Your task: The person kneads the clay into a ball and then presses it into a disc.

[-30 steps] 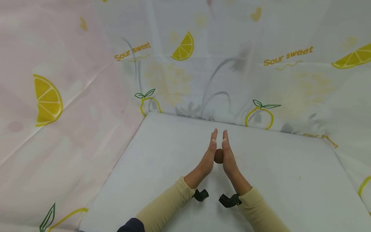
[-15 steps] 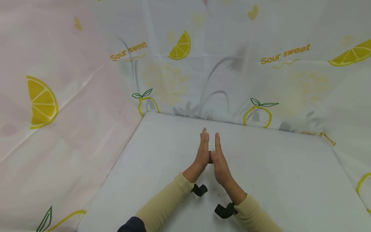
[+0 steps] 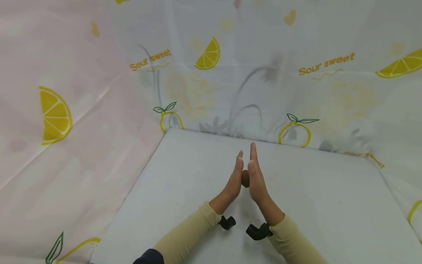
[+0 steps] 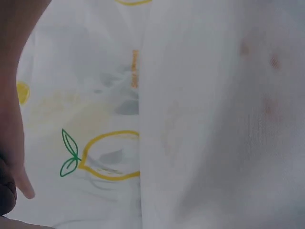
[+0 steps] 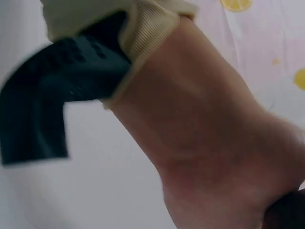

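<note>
A brown ball [image 3: 245, 178], its material unclear, sits between my two facing palms above the white table. On its left side my left hand [image 3: 234, 179] presses with straight fingers pointing away from me. From the right my right hand [image 3: 257, 179] presses flat, its fingertips reaching farther forward than the left ones. Both palms hide part of the ball. In the left wrist view a dark piece of the ball [image 4: 6, 191] shows at the left edge beside a hand. The right wrist view shows the left wrist [image 5: 200, 114] close up, with the ball [image 5: 288, 212] dark in the corner.
The white tabletop [image 3: 313, 205] spreads under both arms. Lemon-printed cloth [image 3: 211, 88] hangs behind and to the left of it. A black curved camera mount sits on each wrist, the left mount [image 3: 227, 222] and the right mount [image 3: 258, 231], both below the hands.
The palms slide against each other: the right hand drew back half a second ago and has now pushed forward past the left. The ball, mostly hidden then, shows more now.
</note>
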Tool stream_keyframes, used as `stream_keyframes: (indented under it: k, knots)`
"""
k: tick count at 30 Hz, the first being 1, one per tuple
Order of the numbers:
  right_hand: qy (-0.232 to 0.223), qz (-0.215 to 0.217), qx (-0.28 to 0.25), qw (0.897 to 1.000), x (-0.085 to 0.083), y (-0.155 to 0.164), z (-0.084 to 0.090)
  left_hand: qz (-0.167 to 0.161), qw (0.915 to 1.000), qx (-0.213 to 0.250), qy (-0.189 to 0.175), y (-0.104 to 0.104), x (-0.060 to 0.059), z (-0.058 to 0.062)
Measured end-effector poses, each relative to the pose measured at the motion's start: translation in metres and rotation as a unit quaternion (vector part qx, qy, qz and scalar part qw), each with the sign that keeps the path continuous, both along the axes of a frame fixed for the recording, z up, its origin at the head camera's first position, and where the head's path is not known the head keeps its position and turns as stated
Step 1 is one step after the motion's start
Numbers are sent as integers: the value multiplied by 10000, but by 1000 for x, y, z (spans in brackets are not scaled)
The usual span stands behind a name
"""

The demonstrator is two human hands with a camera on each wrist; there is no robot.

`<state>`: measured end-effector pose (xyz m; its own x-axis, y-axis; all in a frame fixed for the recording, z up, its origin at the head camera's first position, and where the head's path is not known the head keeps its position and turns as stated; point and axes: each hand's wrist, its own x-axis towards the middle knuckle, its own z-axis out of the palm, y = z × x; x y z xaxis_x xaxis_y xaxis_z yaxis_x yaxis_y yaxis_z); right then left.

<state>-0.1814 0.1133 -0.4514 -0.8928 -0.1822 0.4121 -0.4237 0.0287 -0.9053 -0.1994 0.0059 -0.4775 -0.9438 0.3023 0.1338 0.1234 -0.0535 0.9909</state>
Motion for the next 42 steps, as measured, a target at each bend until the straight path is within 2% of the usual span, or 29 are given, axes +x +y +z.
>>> stream_keyframes:
  k: [4, 8, 11, 14, 17, 21, 24, 32, 36, 42]
  knots:
    - [-446, -61, -312, 9985, -14, 10, -3, -576, 9978, 49, 318, 1, 4, 4]
    - [-809, -145, -442, 9956, -22, 18, -7, -1177, 9908, 291, 608, -1, 5, 11]
    - [-1071, -216, -495, 9928, -25, 23, -13, -1478, 9845, 338, 883, -3, 5, 18]
    - [-1230, -266, -580, 9904, -24, 25, -21, -1611, 9796, 203, 1187, -5, 5, 24]
    - [-1097, -219, -467, 9926, -19, 22, -27, -1466, 9814, 98, 1234, -7, 2, 26]
    - [-664, -123, -114, 9976, -8, 10, -34, -905, 9899, 4, 1088, -10, -2, 25]
    - [-277, -210, 87, 9994, 1, 1, -38, -628, 9933, -11, 970, -10, -6, 26]
    - [501, -537, 771, 9943, 18, -13, -38, -83, 9983, -256, 512, -7, -10, 22]
    - [661, -610, 943, 9915, 22, -15, -32, 29, 9982, -394, 451, -8, -11, 19]
    - [1087, -571, 898, 9884, 22, -13, -25, -35, 9978, -529, 391, -8, -11, 14]
